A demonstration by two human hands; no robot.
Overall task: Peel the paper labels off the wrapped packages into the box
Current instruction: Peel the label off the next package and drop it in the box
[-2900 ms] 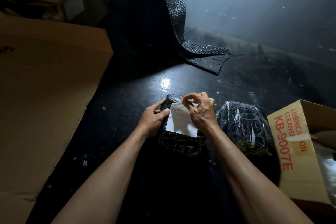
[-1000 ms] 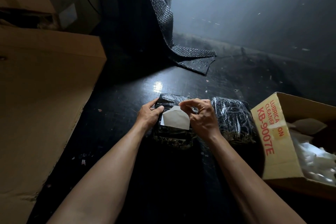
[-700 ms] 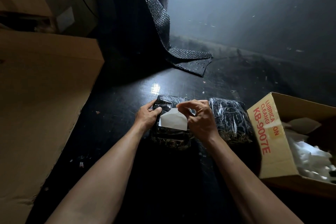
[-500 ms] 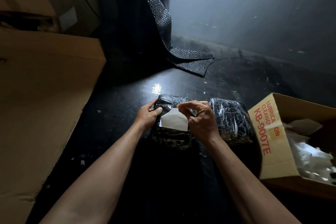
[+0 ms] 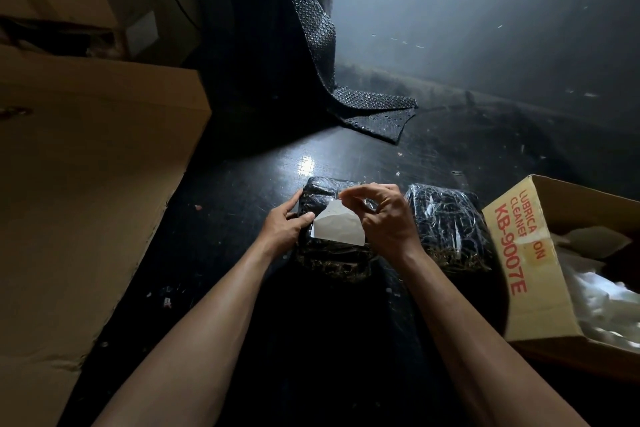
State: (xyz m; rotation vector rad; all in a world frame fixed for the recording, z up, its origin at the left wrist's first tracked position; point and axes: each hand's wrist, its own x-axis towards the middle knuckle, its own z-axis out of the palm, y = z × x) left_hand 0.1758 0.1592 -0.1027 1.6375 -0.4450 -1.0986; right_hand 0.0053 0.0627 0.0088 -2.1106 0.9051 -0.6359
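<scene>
A black plastic-wrapped package [image 5: 327,258] lies on the dark table in front of me. A white paper label [image 5: 337,227] is partly lifted off its top, its far end folded up toward me. My right hand [image 5: 384,218] pinches the raised end of the label. My left hand [image 5: 285,224] presses on the package's left side, thumb by the label's left edge. A second wrapped package [image 5: 448,224] lies just to the right. An open cardboard box [image 5: 519,253] with red lettering stands at the right, with white paper scraps inside.
A large flat sheet of cardboard [image 5: 79,201] covers the left side. A strip of black bubble wrap [image 5: 346,94] hangs down and rests on the table at the back. Small bits of debris dot the dark table [image 5: 311,357].
The label lay flat on the package at first; my right hand has peeled its far end up and folded it back. My left hand has stayed on the package.
</scene>
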